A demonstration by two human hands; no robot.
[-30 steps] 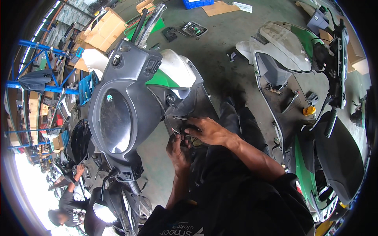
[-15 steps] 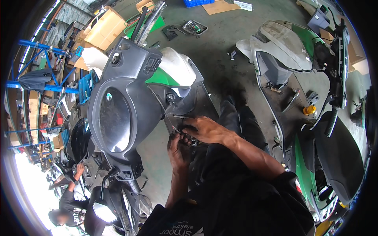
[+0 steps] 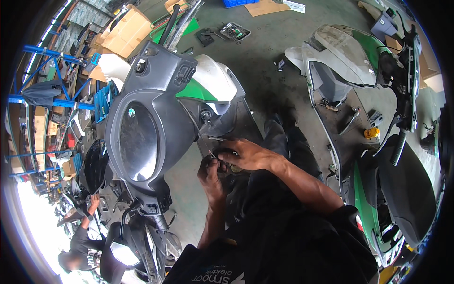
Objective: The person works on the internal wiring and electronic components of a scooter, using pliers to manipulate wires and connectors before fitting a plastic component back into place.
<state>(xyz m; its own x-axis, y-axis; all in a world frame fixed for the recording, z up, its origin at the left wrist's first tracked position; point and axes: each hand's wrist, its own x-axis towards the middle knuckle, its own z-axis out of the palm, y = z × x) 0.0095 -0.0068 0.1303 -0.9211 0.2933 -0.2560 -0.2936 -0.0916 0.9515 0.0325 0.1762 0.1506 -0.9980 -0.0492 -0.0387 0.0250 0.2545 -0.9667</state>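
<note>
My left hand [image 3: 211, 179] is closed, its thumb and fingertips pinching a small dark part [image 3: 221, 156] whose kind I cannot make out. From above, my right hand [image 3: 249, 155] curls its fingers over the same part and hides much of it. A thin metal piece sticks up by the left fingertips. Another slim metal piece [image 3: 215, 138] shows beside the right fingers; whether they hold it I cannot tell. Both hands are in front of my body, just right of a dark grey scooter front [image 3: 146, 113] with green and white side panels.
A second scooter [image 3: 340, 52] stands on the right, with a yellow bottle [image 3: 371, 133] and loose parts on its footboard. A metal tray of small parts [image 3: 235, 31] lies on the floor. Blue shelving [image 3: 52, 104] lines the left; another person [image 3: 85, 241] works at lower left.
My hands have shifted slightly, and the left fingers have closed up closer to the right hand around the part. The ring-like end seen below the right hand is now mostly covered.
</note>
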